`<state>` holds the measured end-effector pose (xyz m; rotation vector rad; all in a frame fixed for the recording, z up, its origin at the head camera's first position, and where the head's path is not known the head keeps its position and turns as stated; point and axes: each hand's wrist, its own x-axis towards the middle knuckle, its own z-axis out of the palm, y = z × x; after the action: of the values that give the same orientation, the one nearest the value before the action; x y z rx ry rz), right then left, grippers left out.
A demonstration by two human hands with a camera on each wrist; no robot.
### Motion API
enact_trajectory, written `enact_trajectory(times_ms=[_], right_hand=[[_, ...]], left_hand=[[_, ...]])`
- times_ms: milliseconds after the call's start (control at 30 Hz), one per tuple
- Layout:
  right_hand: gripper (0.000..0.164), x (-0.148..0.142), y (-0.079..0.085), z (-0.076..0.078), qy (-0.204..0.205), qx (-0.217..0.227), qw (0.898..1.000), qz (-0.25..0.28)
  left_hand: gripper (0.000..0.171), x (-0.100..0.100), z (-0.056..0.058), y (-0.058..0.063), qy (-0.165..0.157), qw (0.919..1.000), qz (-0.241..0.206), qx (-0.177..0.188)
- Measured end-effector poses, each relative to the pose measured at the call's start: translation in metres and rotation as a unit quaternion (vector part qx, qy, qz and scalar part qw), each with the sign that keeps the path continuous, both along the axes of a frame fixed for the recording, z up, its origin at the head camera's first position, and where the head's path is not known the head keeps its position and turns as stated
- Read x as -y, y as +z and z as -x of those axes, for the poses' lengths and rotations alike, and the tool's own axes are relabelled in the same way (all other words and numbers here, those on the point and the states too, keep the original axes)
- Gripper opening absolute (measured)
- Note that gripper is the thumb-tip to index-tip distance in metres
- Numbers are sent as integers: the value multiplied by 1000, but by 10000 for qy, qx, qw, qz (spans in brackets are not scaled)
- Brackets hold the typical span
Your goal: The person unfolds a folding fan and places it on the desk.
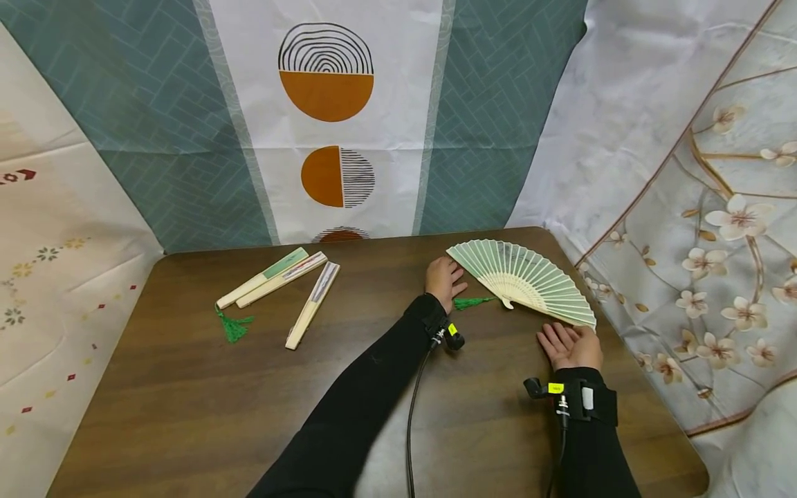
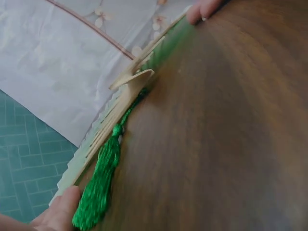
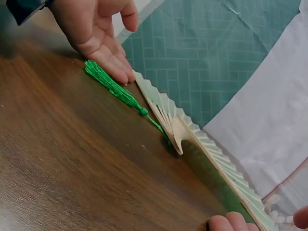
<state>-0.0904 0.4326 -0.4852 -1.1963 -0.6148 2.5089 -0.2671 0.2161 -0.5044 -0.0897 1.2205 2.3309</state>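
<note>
A pale green folding fan point(image 1: 529, 277) lies spread out at the table's far right, its cream ribs meeting at the near side. From its pivot a green tassel point(image 3: 113, 91) trails left across the wood. My left hand point(image 1: 443, 282) is at the fan's left end; in the right wrist view its fingertips touch that edge, thumb held apart. At the opposite end, my right hand point(image 1: 571, 346) lies palm up with relaxed fingers at the fan's edge. The right wrist view shows its fingers point(image 3: 230, 224) on one side of the fan and the thumb apart on the other.
Three folded fans lie at the left: a green one point(image 1: 264, 277), a pale one point(image 1: 283, 278) beside it, and another point(image 1: 313, 304) apart. A green tassel point(image 1: 234, 326) hangs off the pair. Patterned cloths point(image 1: 498, 124) surround the brown table point(image 1: 205, 415). A cable point(image 1: 411, 422) runs from the left wrist.
</note>
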Motion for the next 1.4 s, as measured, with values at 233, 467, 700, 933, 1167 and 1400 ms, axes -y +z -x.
enact_trajectory(times_ms=[233, 467, 700, 933, 1167, 1400], right_hand=[[40, 20, 4, 12, 343, 437, 9964, -636], [17, 54, 13, 35, 1202, 217, 9691, -2142], [28, 107, 11, 68, 2513, -347, 8738, -4148], [55, 146, 17, 80, 3969, -301, 6900, -6046], [67, 179, 19, 91, 4203, -265, 5186, -7441], [62, 200, 17, 96, 3985, -339, 4975, -7698]], left_hand=[[62, 35, 10, -1, 204, 9895, 1239, -711], [58, 105, 27, 22, 143, 9375, 2843, -2002], [75, 170, 20, 47, 279, 8047, 4988, -3208], [58, 202, -7, 55, 219, 6573, 6828, -3183], [22, 218, 3, 32, 277, 6113, 7255, -3149], [22, 225, 61, -60, 97, 5539, 7852, -2769]])
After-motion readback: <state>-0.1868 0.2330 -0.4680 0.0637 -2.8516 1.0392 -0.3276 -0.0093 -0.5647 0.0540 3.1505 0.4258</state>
